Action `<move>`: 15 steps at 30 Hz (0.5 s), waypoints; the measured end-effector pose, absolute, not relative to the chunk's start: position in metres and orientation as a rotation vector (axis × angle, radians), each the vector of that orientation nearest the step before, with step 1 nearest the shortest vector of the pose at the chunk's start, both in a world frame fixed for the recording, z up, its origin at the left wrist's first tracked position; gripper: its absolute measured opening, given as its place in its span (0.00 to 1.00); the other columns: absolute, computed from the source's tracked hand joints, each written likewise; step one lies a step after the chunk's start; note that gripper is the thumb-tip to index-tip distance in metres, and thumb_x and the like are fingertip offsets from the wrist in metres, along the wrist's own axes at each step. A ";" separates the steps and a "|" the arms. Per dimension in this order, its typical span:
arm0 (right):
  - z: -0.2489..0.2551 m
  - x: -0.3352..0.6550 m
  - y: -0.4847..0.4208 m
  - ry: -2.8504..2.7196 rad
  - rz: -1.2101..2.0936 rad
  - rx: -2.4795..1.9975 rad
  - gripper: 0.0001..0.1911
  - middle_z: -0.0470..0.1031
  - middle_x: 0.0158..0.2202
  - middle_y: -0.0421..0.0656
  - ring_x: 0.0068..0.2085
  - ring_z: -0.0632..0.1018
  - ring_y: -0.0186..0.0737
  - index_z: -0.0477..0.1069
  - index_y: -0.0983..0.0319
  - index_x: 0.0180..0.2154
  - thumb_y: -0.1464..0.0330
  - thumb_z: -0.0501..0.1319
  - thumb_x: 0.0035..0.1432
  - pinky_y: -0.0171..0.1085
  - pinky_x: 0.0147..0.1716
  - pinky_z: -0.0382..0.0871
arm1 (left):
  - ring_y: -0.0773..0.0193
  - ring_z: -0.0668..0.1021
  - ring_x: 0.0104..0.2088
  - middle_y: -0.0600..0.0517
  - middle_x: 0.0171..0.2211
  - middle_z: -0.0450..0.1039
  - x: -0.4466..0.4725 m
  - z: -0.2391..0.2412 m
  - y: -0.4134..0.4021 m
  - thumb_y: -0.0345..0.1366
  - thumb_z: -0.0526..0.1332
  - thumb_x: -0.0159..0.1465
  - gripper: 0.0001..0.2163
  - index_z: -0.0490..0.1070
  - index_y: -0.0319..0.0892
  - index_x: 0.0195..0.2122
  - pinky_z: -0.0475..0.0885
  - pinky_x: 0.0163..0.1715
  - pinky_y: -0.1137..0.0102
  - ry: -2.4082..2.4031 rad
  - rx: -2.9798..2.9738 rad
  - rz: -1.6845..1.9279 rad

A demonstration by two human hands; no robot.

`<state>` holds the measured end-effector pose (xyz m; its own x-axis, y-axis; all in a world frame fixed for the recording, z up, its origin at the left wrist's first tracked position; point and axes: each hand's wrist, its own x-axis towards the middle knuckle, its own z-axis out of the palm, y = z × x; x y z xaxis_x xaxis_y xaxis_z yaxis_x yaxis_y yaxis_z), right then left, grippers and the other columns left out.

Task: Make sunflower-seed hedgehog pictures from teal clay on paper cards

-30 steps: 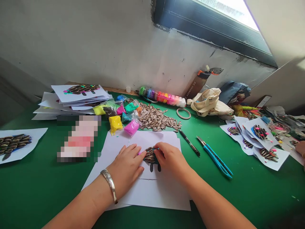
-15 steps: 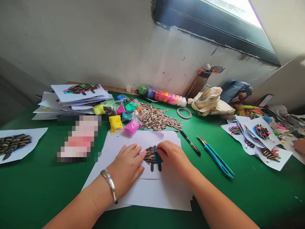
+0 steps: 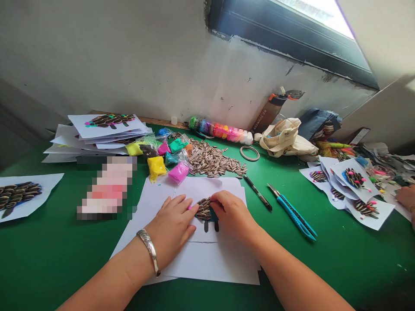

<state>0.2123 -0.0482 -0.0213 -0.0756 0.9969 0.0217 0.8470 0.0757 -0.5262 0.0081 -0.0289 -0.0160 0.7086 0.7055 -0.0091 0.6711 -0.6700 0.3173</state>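
Note:
A small figure of striped sunflower seeds (image 3: pixel 203 209) on a blue clay base (image 3: pixel 214 215) lies on white paper (image 3: pixel 207 263), with two dark seeds below as legs. Flat on the paper at its left rests my left hand (image 3: pixel 177 220), fingers spread, a fingertip touching the figure's edge beside a bit of pink. My right hand (image 3: pixel 231 212) is over the figure's right side, thumb and forefinger pinched on a sunflower seed that the fingers largely hide. Behind the paper lies a loose pile of sunflower seeds (image 3: pixel 215 160).
Bagged coloured clay, including a yellow packet (image 3: pixel 157 167), sits left of the pile. A pen (image 3: pixel 257 193) and blue craft knife (image 3: pixel 293 214) lie right. Finished seed pictures (image 3: pixel 106 129) are stacked back left; more (image 3: pixel 353 181) lie right, near another person's hand (image 3: pixel 405 196).
My right hand has shifted slightly left and up at the figure's upper right edge, its fingertips now against the seeds. My left hand stays in place.

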 end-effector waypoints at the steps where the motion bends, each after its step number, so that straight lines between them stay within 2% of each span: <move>1: -0.021 0.213 -0.048 -1.987 0.541 -1.824 0.07 0.75 0.36 0.43 0.38 0.74 0.39 0.72 0.61 0.36 0.74 0.56 0.61 0.36 0.38 0.64 | 0.47 0.64 0.60 0.44 0.56 0.69 0.008 -0.016 -0.029 0.30 0.57 0.63 0.19 0.67 0.42 0.56 0.58 0.60 0.45 1.082 2.620 0.163; 4: -0.021 0.217 -0.049 -1.958 0.555 -1.825 0.07 0.75 0.35 0.41 0.35 0.73 0.38 0.72 0.60 0.39 0.73 0.59 0.59 0.36 0.36 0.64 | 0.47 0.65 0.60 0.44 0.56 0.69 0.007 -0.017 -0.029 0.30 0.57 0.63 0.19 0.67 0.42 0.56 0.59 0.59 0.45 1.083 2.622 0.161; 8: -0.021 0.224 -0.049 -1.929 0.539 -1.785 0.14 0.74 0.35 0.41 0.33 0.72 0.36 0.72 0.58 0.47 0.73 0.59 0.59 0.34 0.33 0.64 | 0.47 0.64 0.60 0.44 0.56 0.69 0.007 -0.018 -0.028 0.30 0.56 0.64 0.19 0.67 0.42 0.57 0.58 0.60 0.45 1.082 2.632 0.154; 15: -0.022 0.220 -0.047 -1.991 0.559 -1.770 0.13 0.72 0.35 0.41 0.35 0.74 0.37 0.76 0.56 0.41 0.74 0.56 0.61 0.33 0.34 0.65 | 0.48 0.65 0.59 0.44 0.55 0.70 0.008 -0.015 -0.028 0.30 0.56 0.63 0.19 0.67 0.43 0.56 0.59 0.60 0.45 1.074 2.635 0.166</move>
<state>0.2198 -0.0471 -0.0218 -0.1043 0.9936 0.0427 0.8263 0.1104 -0.5523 0.0079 -0.0278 -0.0155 0.7152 0.6990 -0.0031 0.6656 -0.6796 0.3085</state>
